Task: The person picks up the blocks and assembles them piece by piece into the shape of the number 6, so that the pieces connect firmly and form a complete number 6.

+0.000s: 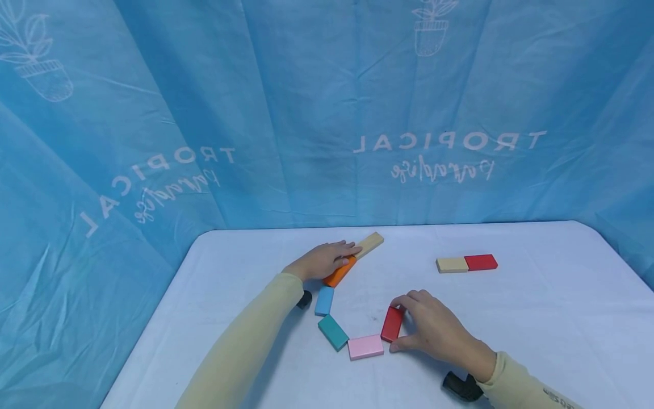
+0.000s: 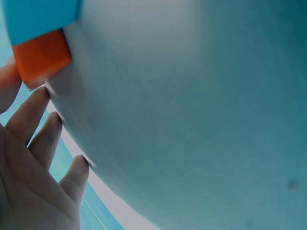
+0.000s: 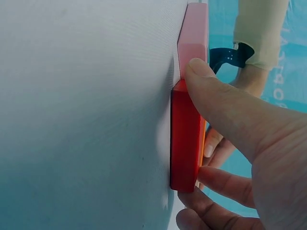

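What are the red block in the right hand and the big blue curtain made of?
The red block looks like painted wood, smooth and evenly coloured with crisp edges, though it could be plastic. The blue curtain looks like thin, fairly dull cloth, because it hangs in soft folds and creases.

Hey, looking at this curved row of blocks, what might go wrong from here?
First, the right hand holds the red block right by the pink block, so a small slip might knock the pink one askew. Second, the left hand lies over the orange block, fingers reaching the pale block beyond, so moving away might drag either out of line. Third, the dark wrist device shows close to the blue block and could brush it.
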### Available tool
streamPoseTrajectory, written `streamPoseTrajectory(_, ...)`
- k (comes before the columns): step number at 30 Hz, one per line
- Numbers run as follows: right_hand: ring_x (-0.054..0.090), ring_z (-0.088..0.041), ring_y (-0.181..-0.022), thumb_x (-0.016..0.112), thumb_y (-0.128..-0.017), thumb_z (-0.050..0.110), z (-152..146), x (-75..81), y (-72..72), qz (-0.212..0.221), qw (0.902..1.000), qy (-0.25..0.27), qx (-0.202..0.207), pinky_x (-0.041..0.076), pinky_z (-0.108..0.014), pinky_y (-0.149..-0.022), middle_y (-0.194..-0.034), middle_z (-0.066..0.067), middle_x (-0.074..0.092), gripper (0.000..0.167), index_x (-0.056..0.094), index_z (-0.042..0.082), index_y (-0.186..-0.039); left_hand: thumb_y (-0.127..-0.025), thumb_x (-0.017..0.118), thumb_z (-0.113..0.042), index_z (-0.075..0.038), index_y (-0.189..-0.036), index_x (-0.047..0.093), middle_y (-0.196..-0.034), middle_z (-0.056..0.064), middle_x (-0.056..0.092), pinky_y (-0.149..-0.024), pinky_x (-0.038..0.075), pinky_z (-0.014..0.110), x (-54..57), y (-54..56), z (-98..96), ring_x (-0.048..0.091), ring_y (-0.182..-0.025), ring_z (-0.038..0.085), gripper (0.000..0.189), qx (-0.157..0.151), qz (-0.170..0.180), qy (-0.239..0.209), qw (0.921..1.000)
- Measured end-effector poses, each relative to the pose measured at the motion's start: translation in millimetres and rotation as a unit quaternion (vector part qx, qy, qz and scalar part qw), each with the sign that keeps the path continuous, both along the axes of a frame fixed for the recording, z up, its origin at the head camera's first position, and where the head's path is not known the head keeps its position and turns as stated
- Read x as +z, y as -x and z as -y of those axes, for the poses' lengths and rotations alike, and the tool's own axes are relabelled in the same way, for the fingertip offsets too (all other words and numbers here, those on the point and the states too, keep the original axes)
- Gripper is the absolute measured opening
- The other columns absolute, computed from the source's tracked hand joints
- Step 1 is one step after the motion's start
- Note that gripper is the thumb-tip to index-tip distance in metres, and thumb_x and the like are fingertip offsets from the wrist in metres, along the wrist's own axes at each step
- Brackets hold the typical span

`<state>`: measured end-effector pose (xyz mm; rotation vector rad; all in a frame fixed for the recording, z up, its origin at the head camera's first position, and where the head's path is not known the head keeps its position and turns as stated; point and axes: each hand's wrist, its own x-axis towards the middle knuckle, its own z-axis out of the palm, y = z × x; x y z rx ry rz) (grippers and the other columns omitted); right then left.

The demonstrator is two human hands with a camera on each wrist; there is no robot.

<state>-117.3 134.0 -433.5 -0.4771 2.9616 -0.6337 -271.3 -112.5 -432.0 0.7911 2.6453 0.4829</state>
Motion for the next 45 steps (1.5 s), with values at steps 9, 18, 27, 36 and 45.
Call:
streamPoseTrajectory(9, 0.059, -0.015, -0.102, 0.097, -0.060, 0.043, -0.2, -1.0, 1.4, 0.003, 1.0000, -0.003, 0.007, 0.057, -0.039, -0.088, -0.107, 0.003, 0.065, 0.071, 0.071, 0.017, -0.120, -0.108, 0.047, -0.029, -0.034, -0.155, 0.039, -0.161, -0.005, 0.035, -0.119, 0.028, 0.050, -2.1, 1.2, 0.3, 0.028, -0.150, 0.023, 0.048, -0.001, 0.000, -0.002, 1.0000)
streamPoseTrajectory(18, 0.059, -0.013, -0.101, 0.097, -0.060, 0.044, -0.6, -1.5, 1.9, 0.003, 0.9999, -0.003, 0.011, 0.058, -0.036, -0.086, -0.106, 0.004, 0.065, 0.071, 0.071, 0.018, -0.121, -0.108, 0.048, -0.029, -0.034, -0.155, 0.040, -0.161, -0.005, 0.035, -0.119, 0.027, 0.051, -3.1, 1.5, 0.3, 0.028, -0.150, 0.023, 0.048, 0.000, 0.001, -0.002, 1.0000)
streamPoseTrajectory(27, 0.059, -0.014, -0.105, 0.096, -0.060, 0.046, -6.8, -2.2, 1.1, 0.014, 0.9997, 0.021, 0.002, 0.058, -0.038, -0.087, -0.110, 0.005, 0.065, 0.074, 0.070, 0.018, -0.123, -0.108, 0.048, -0.028, -0.034, -0.155, 0.041, -0.161, -0.005, 0.036, -0.119, 0.028, 0.050, -4.1, 2.2, 0.5, 0.029, -0.150, 0.023, 0.048, -0.001, -0.004, -0.007, 1.0000)
streamPoseTrajectory(36, 0.060, -0.019, -0.105, 0.094, -0.066, 0.042, -29.3, 8.9, 2.2, -0.013, 0.9978, 0.058, -0.028, 0.059, -0.041, -0.084, -0.118, 0.000, 0.065, 0.069, 0.068, 0.017, -0.126, -0.108, 0.048, -0.027, -0.033, -0.155, 0.041, -0.160, -0.004, 0.037, -0.119, 0.028, 0.050, -3.6, 1.9, 1.0, 0.029, -0.150, 0.023, 0.048, -0.003, -0.006, -0.007, 1.0000)
streamPoseTrajectory(45, 0.061, -0.031, -0.106, 0.090, -0.074, 0.037, -54.9, 20.7, 11.7, -0.059, 0.9929, 0.082, -0.062, 0.058, -0.050, -0.082, -0.125, -0.013, 0.062, 0.066, 0.066, 0.011, -0.129, -0.108, 0.048, -0.028, -0.033, -0.155, 0.041, -0.161, -0.004, 0.036, -0.119, 0.028, 0.050, -3.5, 2.2, 1.2, 0.029, -0.150, 0.024, 0.048, -0.003, -0.003, -0.007, 1.0000)
